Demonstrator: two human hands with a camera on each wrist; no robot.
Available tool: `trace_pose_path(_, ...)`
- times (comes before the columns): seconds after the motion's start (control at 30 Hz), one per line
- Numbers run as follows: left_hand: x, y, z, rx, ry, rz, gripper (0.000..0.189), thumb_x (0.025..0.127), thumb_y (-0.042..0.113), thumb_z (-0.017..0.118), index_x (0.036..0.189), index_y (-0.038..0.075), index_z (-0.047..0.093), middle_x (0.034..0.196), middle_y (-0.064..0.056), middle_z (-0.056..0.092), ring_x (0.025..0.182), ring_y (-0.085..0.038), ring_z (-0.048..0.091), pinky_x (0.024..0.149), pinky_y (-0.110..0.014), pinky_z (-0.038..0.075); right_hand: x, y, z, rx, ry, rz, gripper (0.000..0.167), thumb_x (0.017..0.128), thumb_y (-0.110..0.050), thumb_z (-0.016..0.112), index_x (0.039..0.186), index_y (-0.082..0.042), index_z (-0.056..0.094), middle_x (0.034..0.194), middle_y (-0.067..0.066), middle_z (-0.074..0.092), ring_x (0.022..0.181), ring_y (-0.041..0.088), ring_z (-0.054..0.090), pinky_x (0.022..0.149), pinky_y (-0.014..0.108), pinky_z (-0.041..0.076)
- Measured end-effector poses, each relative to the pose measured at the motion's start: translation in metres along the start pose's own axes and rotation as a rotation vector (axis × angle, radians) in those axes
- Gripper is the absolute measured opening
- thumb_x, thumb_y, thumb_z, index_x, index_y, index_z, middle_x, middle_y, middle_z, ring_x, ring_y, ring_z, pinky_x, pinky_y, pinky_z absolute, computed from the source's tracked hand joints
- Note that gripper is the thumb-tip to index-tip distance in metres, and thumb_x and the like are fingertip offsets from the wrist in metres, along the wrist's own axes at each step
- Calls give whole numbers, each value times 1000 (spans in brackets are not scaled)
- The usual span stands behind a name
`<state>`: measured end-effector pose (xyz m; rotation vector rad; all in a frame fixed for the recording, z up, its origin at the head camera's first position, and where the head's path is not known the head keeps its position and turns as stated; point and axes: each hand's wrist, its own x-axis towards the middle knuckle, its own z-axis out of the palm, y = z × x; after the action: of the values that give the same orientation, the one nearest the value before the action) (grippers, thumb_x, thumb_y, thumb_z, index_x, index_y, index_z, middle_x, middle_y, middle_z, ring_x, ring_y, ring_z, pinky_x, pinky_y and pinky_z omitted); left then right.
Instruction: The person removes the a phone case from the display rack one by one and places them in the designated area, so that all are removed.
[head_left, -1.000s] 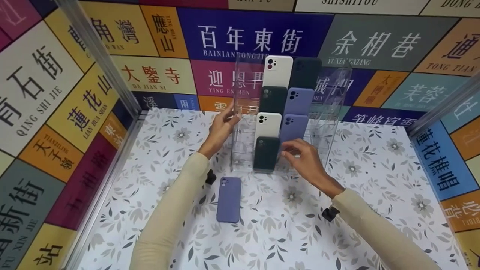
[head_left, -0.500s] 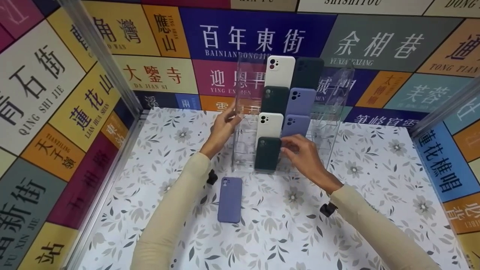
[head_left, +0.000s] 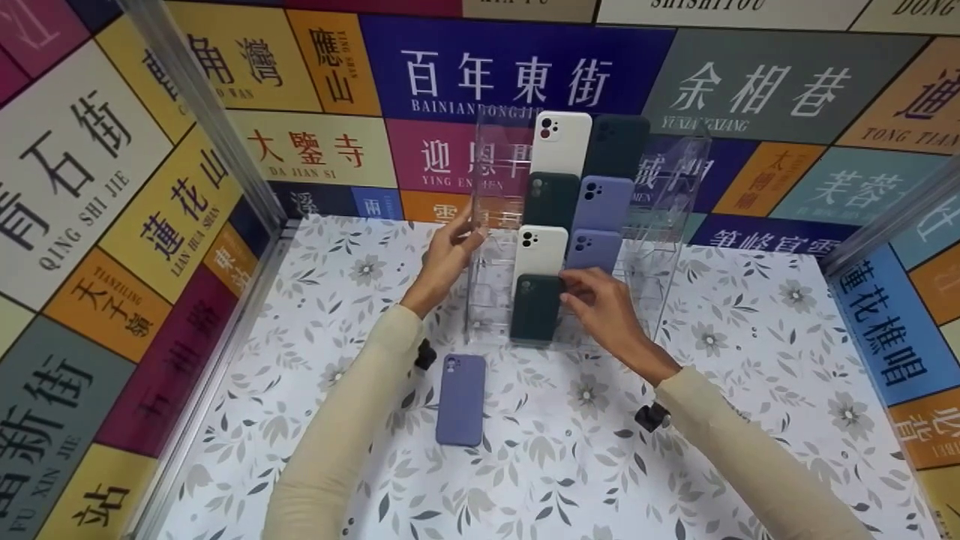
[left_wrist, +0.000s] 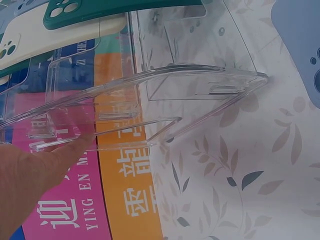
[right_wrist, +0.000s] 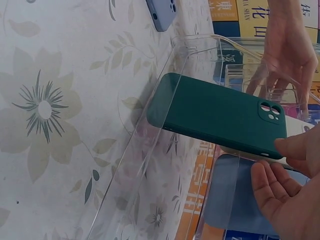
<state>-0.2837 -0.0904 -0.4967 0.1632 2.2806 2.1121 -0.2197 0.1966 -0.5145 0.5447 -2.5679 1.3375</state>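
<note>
A clear tiered display stand (head_left: 491,315) holds two columns of phone cases. At the front of the left column stands a dark green phone case (head_left: 535,311), leaning back with its camera cutouts at the top. My right hand (head_left: 606,309) pinches at this case's upper right corner, fingertips right at its edge in the right wrist view. My left hand (head_left: 445,259) holds the stand's left side panel, with a finger along the clear plastic in the left wrist view. Behind the green case is a white phone case (head_left: 541,251); beside that is a purple phone case (head_left: 595,250).
Another purple phone case (head_left: 460,400) lies flat on the flower-patterned tabletop (head_left: 600,465), in front of the stand. Higher tiers bear a white case (head_left: 561,146), a purple case (head_left: 604,202) and dark green ones. Printed sign panels (head_left: 525,67) wall in the table's back and sides.
My right hand has shifted slightly up and left, from beside the front green case onto its upper right corner. The left hand has kept its place on the stand.
</note>
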Motion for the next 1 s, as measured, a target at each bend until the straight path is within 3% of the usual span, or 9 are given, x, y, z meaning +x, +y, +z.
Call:
trace_pose_path(0.3,0,-2,-1,9,-2,13,65,111,27,65,171,33,41,160,-17,59,133,-28,65,107,-53,51,-2,2,7,16,8,-5,36,97,7,79,132,1,78,112,17,74,101,30,76,84,19,56)
trace_pose_path(0.47,0,-1,-1,24,-4,14,66,111,31,65,172,32,40,158,-12,61,133,-26,66,103,-47,54,-5,6,13,30,33,-9,37,98,8,78,133,0,76,112,16,73,101,30,76,84,18,56)
trace_pose_path(0.57,0,0,0,25,-6,0,67,111,31,65,172,32,38,160,-12,59,135,-26,64,101,-44,54,-7,11,17,45,60,-44,36,99,7,78,133,-1,76,112,15,73,100,28,76,84,17,56)
trace_pose_path(0.77,1,1,2,-5,-15,-27,67,111,30,65,173,34,37,165,-13,54,142,-32,59,112,-53,52,-16,16,21,72,94,-138,32,101,0,78,133,-3,75,111,12,70,101,25,74,88,18,57)
trace_pose_path(1.0,1,1,0,23,-7,-33,68,111,33,66,173,33,37,166,-16,53,140,-31,61,113,-56,51,-20,14,21,150,162,-175,30,98,4,80,126,-5,79,108,11,73,97,29,74,87,18,57)
